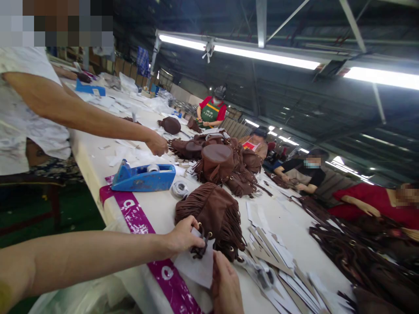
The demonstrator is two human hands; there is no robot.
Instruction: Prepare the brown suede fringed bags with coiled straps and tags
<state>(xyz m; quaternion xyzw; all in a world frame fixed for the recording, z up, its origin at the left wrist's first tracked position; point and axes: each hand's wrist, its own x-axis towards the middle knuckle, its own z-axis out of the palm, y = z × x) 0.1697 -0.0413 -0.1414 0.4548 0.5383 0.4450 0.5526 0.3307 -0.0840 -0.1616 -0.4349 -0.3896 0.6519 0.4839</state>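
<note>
A brown fringed bag (pixel 212 216) lies on the long white table (pixel 288 229) in front of me. My left hand (pixel 183 237) is closed on the bag's mouth near its metal eyelets, together with a sheet of white paper (pixel 196 266). My right hand (pixel 225 285) pinches the lower edge of that same paper, right beside the bag's dark drawstring knot (pixel 199 250).
A blue tape dispenser (pixel 142 176) and a tape roll (pixel 179 189) sit to the left. More brown fringed bags (pixel 225 163) are piled behind. Card and paper pieces (pixel 278 261) lie at right. Another person's hand (pixel 157 144) reaches over the table; several people work along the far side.
</note>
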